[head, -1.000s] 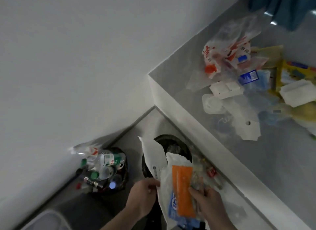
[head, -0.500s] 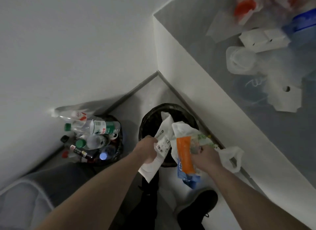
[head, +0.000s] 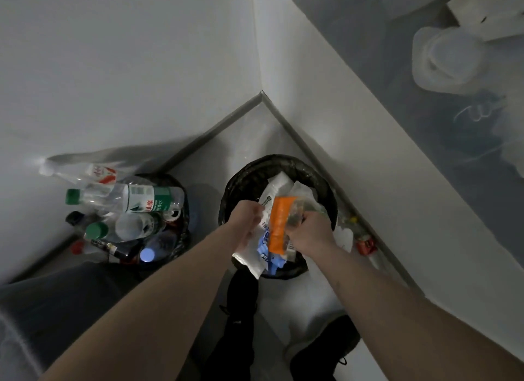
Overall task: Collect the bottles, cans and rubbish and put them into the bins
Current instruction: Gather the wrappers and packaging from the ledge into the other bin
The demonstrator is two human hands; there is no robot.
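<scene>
Two black-lined bins stand on the floor in the corner. Over the right bin point(head: 309, 172) both hands hold a bundle of wrappers. My left hand point(head: 247, 221) grips a white plastic bag point(head: 249, 260) at the bundle's left side. My right hand point(head: 310, 231) grips an orange packet point(head: 279, 224) together with clear and blue wrappers. The bundle hangs partly inside the bin's mouth. The left bin point(head: 180, 219) is heaped with plastic bottles point(head: 133, 200) with green caps, and a can.
A white counter point(head: 354, 102) runs along the right, with a clear plastic container point(head: 448, 60) and white boxes on its top. Small rubbish, one piece red point(head: 365, 244), lies on the floor by the skirting beside the right bin. My dark shoes point(head: 323, 349) stand below the bin.
The view has tilted down from the counter to the bins. Both hands have moved forward and lowered the wrapper bundle over the right bin's mouth.
</scene>
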